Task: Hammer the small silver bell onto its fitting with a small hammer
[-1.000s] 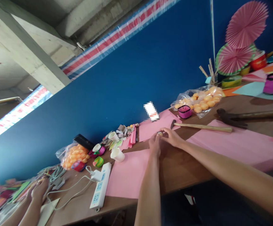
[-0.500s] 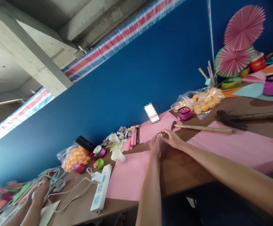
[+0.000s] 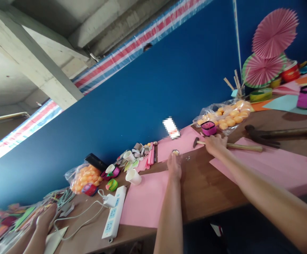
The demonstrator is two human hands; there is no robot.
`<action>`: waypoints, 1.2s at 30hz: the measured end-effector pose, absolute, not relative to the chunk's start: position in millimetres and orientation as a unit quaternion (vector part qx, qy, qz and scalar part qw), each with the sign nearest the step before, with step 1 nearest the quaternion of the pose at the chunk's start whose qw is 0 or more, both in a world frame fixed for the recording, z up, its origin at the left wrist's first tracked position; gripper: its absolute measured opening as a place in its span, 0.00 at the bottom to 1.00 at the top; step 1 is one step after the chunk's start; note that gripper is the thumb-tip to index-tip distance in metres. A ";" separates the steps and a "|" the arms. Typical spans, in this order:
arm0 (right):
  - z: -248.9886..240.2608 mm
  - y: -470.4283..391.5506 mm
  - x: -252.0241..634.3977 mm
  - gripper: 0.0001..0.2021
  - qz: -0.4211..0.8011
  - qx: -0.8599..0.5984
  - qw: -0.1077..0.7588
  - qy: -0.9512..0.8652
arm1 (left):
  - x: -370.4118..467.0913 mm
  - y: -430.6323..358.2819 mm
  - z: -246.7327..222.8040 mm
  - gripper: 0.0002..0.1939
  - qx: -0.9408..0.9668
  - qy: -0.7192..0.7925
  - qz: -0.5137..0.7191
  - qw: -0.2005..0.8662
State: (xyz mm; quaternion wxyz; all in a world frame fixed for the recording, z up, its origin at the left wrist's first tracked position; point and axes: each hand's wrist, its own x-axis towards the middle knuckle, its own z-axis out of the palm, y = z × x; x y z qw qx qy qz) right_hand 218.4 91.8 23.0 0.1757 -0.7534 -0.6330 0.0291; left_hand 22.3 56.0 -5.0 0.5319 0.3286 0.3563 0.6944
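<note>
A: Our left hand [image 3: 175,165] pinches a small round piece [image 3: 175,152] at its fingertips, down on the table [image 3: 203,183].

B: And our right hand [image 3: 216,145] has gone off to two o'clock, fingers curled over the hammer [image 3: 238,146] handle by the head; how firmly, we cannot tell.

A: Containers now! At one o'clock of that hand, a clear bag [image 3: 226,114] bulging with orange balls, a pink tub [image 3: 208,128] just before it.

B: Contents of the tub hidden. Over at nine o'clock, a second bag [image 3: 86,175] of orange balls and a white cup [image 3: 133,176] tipped on its side.

A: Far left, another person's hand [image 3: 45,219] lies flat.
</note>
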 end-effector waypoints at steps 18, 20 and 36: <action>30.2 70.9 183.7 0.14 -0.155 -0.569 0.308 -0.747 | 16.0 59.1 -9.1 0.11 0.282 0.304 0.702 0.578; 31.2 66.3 177.2 0.13 -0.165 -0.538 0.321 -0.762 | 16.5 58.1 -7.8 0.11 0.288 0.303 0.701 0.578; 30.7 55.1 166.8 0.10 -0.144 -0.505 0.400 -0.751 | 18.8 61.1 -9.4 0.09 0.298 0.301 0.720 0.549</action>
